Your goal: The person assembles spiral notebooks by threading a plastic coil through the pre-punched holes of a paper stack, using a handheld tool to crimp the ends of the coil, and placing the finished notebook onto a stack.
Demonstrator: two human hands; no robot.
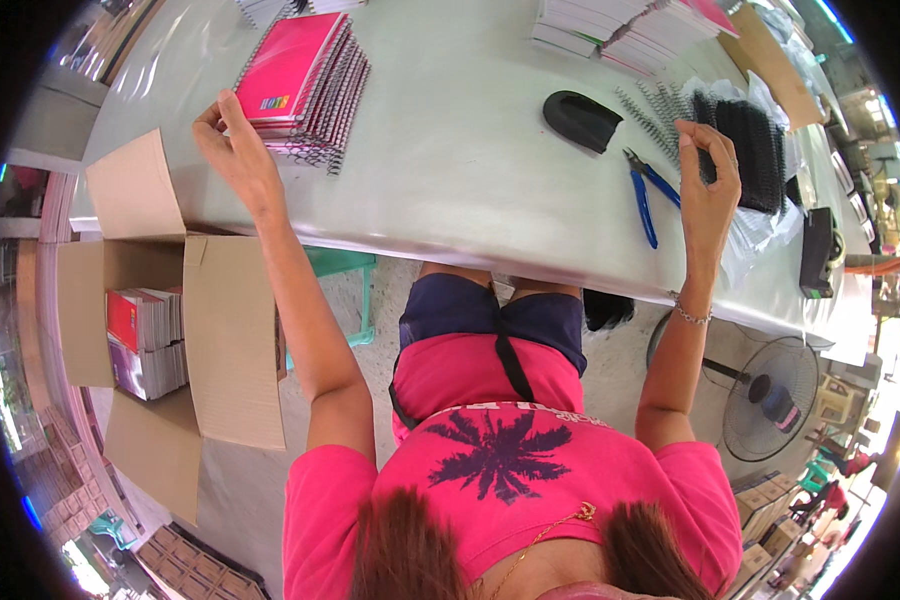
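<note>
At the left of the table stands a stack of spiral-bound notebooks with a bright pink-red top cover (295, 60). My left hand (238, 150) is at its near left corner, fingers bent and thumb against the top notebook's edge. Over on the right, my right hand (708, 180) has its fingers curled in a pinch at the end of loose black spiral binding coils (658, 105). A bundle of black coils (750, 150) lies beside it on clear plastic. Blue-handled cutting pliers (642, 205) rest just left of this hand. Farther left is a black rounded plastic piece (580, 120).
Stacked white-paged books (610, 30) stand at the far right. A black tape dispenser (818, 252) sits near the right edge. An open cardboard box (232, 340) with books in it is at my left, near a green stool (355, 290). A fan (770, 395) stands at my right.
</note>
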